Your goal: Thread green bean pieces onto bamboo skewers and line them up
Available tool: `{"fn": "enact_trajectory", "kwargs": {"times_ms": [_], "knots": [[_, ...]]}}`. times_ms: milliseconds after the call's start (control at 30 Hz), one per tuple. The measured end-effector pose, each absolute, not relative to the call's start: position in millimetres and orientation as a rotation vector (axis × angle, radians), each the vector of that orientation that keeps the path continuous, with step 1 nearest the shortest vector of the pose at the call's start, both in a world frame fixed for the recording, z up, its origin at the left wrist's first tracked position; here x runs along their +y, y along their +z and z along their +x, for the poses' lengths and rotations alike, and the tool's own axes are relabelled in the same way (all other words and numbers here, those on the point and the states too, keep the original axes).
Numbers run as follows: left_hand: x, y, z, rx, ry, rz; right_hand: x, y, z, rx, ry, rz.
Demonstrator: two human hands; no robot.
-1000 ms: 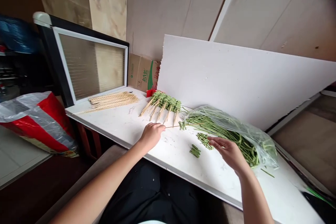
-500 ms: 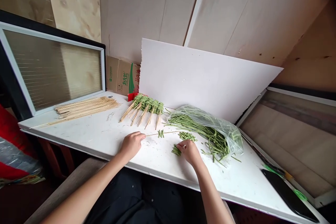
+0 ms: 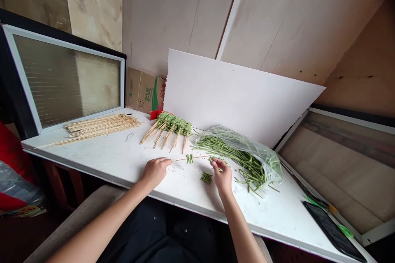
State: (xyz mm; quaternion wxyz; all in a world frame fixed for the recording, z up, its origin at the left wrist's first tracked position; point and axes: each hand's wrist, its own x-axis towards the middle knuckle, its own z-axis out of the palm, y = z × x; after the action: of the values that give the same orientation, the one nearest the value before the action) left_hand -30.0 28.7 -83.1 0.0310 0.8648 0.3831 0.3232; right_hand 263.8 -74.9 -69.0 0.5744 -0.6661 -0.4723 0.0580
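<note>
Pinching 1 skewer point(image 3: 179, 160) by its end, the left hand point(image 3: 156, 172) sits near the table's front edge in the head view; threaded bean pieces point(image 3: 189, 158) lie beyond its fingertips. The right hand's point(image 3: 222, 177) curled fingers are by the far tip, over loose pieces point(image 3: 219, 158); whether they grip any, I cannot tell.

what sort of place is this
Probably a small food-prep corner, though whether in a home or a shop I cannot tell. A white table holds a plastic bag of long green beans, bare wooden skewers and skewers threaded with cut beans.
</note>
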Motion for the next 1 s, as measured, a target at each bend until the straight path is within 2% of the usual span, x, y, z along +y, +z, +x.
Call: {"fn": "enact_trajectory", "kwargs": {"times_ms": [433, 733, 1000], "knots": [[27.2, -81.1, -31.9, 1.169, 1.005, 2.680, -75.9, -58.5, 247.0, -0.717, 0.756, -1.028], [29.3, -86.4, -36.4, 1.185, 1.017, 2.757, -79.2, -53.9, 241.3, -0.602, 0.906, -0.877], [33.7, -94.6, -41.6, 1.218, 1.041, 2.796, -81.3, -54.1, 239.0, -0.601, 0.906, -0.866]]}}
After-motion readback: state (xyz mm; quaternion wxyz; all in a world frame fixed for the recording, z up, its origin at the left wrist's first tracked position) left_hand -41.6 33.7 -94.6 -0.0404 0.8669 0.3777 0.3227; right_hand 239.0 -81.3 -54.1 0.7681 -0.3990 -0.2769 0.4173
